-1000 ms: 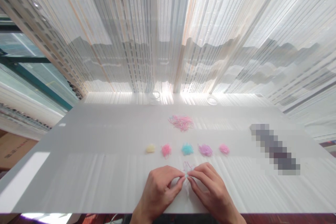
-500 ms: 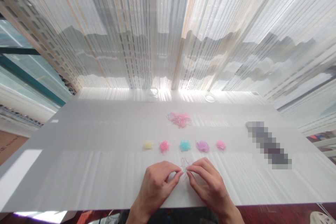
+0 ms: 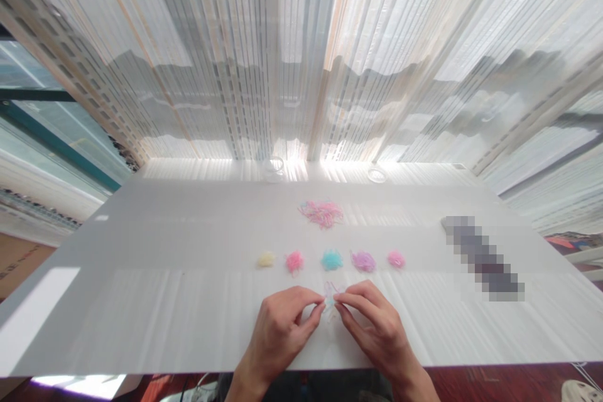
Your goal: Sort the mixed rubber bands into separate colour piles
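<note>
A small loose bunch of pale, thin rubber bands (image 3: 331, 292), with bits of blue, lilac and white, lies on the table between my fingertips. My left hand (image 3: 284, 326) pinches thumb and index finger together at the bunch's left side. From the right, my right hand (image 3: 374, 323) also pinches at it, thumb close under the index finger. Exactly which strands each pinch holds is too small to tell. Just beyond is a row of sorted heaps: yellow bands (image 3: 266, 259), deep pink bands (image 3: 294, 261), turquoise bands (image 3: 332, 259), purple bands (image 3: 363, 260) and light pink bands (image 3: 396, 259).
Behind the row lies a larger mixed heap of bands (image 3: 323, 213). A blurred-out dark object (image 3: 483, 260) rests on the white table (image 3: 155, 301) at right. Two clear round items (image 3: 375, 175) stand by the far edge, below a striped curtain (image 3: 292, 75).
My right thumb has come nearer its index finger. Both hands stay at the small bunch, which is spread slightly differently between the fingertips. The sorted heaps have not changed.
</note>
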Motion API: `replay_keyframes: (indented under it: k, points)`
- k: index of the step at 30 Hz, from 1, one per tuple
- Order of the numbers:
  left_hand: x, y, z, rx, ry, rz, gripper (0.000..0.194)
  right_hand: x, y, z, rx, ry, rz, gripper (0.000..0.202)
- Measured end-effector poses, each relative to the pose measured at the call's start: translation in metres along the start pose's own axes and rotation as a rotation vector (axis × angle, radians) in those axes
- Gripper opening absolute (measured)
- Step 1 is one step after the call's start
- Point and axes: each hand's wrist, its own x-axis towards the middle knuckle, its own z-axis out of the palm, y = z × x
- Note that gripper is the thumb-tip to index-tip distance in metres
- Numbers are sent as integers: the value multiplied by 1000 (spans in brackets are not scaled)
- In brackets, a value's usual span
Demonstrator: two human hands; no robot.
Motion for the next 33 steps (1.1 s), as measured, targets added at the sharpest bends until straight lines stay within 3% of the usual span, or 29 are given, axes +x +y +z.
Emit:
replay_keyframes:
  k: [6,17,24,28,33]
  points:
    - [1,1,-1,-2,-27,-20,11,3,-3,-1,-5,-3,6,16]
    - [5,0,1,-16,-55,-210,15,0,3,0,29,-2,105,13]
    - [34,7,11,200,89,-276,11,3,0,-4,56,14,174,12]
    - [50,7,20,325,89,-243,11,3,-1,-4,47,8,185,15]
    - [53,2,27,440,66,-249,11,4,-2,-5,34,4,175,17]
